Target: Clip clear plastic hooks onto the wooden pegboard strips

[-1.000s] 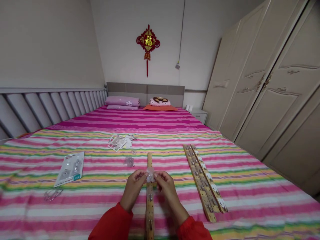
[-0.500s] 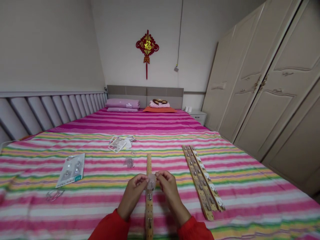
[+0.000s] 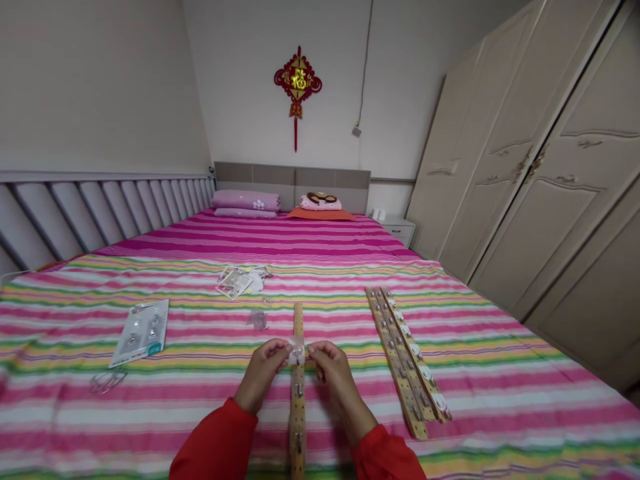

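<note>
A clear adhesive wall hook (image 3: 297, 351), a see-through square with a small metal hook, is over a narrow wooden strip (image 3: 299, 417). My left hand (image 3: 264, 373) pinches its left edge between thumb and fingertips. My right hand (image 3: 334, 373) is closed in a pinch just beside its right edge; whether anything thin is between those fingertips I cannot make out. The strip has small holes along it and runs toward me on the striped sheet. Nearer to me, metal hooks (image 3: 299, 391) sit on it. Loose clear hooks (image 3: 258, 320) lie left of its far end.
Wooden strips (image 3: 400, 357) bearing several hooks lie at the right, one with white round pieces (image 3: 415, 351). At the left are a blister pack of hooks (image 3: 141, 333) and a crumpled clear piece (image 3: 109, 381). Cards and packaging (image 3: 243, 281) lie farther back.
The clear hook has tilted and shifted slightly left along with my left hand's fingers. A small gap now shows between its right edge and my right fingertips. The view has shifted slightly.
</note>
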A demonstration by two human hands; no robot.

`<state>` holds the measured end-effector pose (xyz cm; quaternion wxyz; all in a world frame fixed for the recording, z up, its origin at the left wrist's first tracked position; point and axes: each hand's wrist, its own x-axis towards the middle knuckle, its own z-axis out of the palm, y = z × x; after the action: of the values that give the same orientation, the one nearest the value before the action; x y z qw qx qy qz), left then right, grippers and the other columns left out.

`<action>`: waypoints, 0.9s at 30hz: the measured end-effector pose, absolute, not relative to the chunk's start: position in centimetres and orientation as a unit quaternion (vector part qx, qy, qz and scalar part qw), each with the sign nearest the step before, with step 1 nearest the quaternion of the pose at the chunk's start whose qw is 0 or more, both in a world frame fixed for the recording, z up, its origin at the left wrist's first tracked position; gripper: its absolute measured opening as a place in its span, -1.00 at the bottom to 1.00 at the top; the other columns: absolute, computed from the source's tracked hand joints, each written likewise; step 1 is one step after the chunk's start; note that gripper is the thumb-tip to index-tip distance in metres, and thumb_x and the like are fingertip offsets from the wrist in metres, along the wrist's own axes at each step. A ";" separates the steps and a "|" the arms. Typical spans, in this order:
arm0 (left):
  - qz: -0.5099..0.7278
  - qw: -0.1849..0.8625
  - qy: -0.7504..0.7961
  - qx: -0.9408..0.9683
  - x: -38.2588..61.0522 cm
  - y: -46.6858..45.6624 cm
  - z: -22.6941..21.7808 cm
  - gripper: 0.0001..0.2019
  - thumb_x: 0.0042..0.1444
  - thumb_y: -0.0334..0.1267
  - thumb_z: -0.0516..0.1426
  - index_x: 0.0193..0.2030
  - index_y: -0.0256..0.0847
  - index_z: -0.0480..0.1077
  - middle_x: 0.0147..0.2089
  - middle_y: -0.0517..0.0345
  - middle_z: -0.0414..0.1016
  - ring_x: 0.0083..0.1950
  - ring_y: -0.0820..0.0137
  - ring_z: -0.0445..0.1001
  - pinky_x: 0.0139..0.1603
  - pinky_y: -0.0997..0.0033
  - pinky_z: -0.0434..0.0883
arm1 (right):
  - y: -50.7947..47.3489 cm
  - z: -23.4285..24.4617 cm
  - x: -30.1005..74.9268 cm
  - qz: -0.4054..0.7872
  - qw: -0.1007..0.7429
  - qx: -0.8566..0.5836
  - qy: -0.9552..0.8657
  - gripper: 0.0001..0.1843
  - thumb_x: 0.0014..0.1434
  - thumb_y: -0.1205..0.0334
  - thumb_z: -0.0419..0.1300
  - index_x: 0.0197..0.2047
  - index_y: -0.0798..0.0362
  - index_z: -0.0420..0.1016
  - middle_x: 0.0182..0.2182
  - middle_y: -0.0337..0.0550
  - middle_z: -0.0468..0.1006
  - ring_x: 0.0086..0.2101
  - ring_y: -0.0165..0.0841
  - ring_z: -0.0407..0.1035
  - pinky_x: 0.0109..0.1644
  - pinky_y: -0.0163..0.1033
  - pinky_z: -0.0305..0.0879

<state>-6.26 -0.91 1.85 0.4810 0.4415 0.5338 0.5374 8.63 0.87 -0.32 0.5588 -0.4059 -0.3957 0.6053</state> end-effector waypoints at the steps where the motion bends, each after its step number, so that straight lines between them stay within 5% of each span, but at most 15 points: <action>1: 0.537 0.483 0.532 0.441 -6.2 -0.7 1.7 -0.65 -0.27 0.02 0.28 -0.51 -0.26 0.45 -0.63 0.28 0.30 -0.56 0.54 0.21 -0.52 0.53 0.13 | 1.0 -0.7 8.6 0.604 0.557 -0.408 -0.397 -0.61 -0.28 -0.05 0.41 -0.56 0.12 0.48 -0.73 -0.34 0.36 -0.76 -0.61 -0.05 -0.69 -0.39 -0.20; 10: 0.523 0.481 0.541 0.449 -5.9 1.6 0.0 -0.64 -0.33 0.04 0.27 -0.54 -0.25 0.44 -0.63 0.27 0.33 -0.55 0.50 0.25 -0.49 0.49 0.17 | 2.8 -2.6 7.9 0.599 0.556 -0.419 -0.395 -0.68 -0.23 0.03 0.37 -0.65 0.09 0.43 -0.81 -0.39 0.25 -0.75 -0.57 -0.05 -0.67 -0.39 -0.18; 19: 0.532 0.477 0.570 0.405 -6.1 3.3 -2.9 -0.75 -0.41 -0.14 0.27 -0.57 -0.25 0.43 -0.58 0.18 0.46 -0.51 0.43 0.38 -0.40 0.42 0.30 | 4.5 -5.2 7.2 0.586 0.567 -0.439 -0.378 -0.80 -0.25 0.16 0.33 -0.67 0.11 0.45 -0.70 -0.28 0.41 -0.61 -0.47 0.20 -0.48 -0.33 0.10; 27: 0.526 0.457 0.586 0.414 -6.0 3.5 -4.0 -0.77 -0.40 -0.13 0.25 -0.60 -0.24 0.42 -0.61 0.19 0.45 -0.51 0.39 0.40 -0.39 0.39 0.32 | 5.1 -6.6 6.9 0.573 0.557 -0.465 -0.381 -0.83 -0.26 0.23 0.29 -0.70 0.10 0.41 -0.74 -0.33 0.35 -0.64 -0.48 0.15 -0.49 -0.33 0.06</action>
<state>-6.01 3.49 -4.04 0.4566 0.4138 0.5865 0.5256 6.93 5.06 -6.56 0.5571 -0.4647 -0.3811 0.5731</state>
